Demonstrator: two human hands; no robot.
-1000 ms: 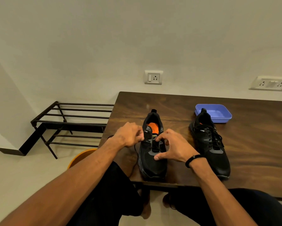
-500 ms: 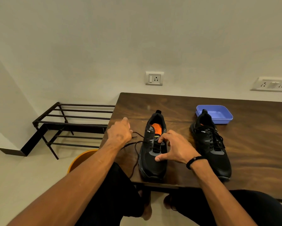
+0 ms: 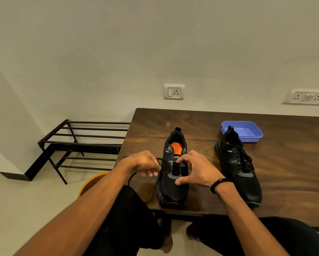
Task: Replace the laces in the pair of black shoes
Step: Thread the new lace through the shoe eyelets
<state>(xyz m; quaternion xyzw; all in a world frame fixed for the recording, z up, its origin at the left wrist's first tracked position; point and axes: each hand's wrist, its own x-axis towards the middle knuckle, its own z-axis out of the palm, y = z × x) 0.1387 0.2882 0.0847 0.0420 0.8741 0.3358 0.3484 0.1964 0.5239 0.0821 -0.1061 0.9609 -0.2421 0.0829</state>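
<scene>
1. On the bench (image 3: pixel 284 172), near its front edge, stands the left shoe (image 3: pixel 173 183) of the black pair, toe toward the person, its orange insole showing; the right shoe (image 3: pixel 238 169) stands well apart to its right, fully laced, with a blue tray (image 3: pixel 247 131) just behind its heel.
2. Judging by the loose black lace (image 3: pixel 136 183) trailing off the bench edge, the step in hand is drawing the lace out of the left shoe's eyelets; the upper rows look already empty, the lower rows still crossed.
3. To do it well, I would hold the shoe firm against the bench and pull each crossing free in turn, along the line of the eyelet, not sideways; a hard tug could drag the shoe toward the edge, and the hanging slack may snag.
4. Left hand (image 3: pixel 145 165): fingers curled narrow just beside the shoe's left flank, seemingly pinching the lace where it leaves the eyelets; the exact contact is hidden behind the knuckles.
5. Right hand (image 3: pixel 195 170): spread fairly wide over the shoe; thumb pressing the toe box, the curled forefinger tip picking at the lace at the tongue; it steadies rather than grips.
</scene>
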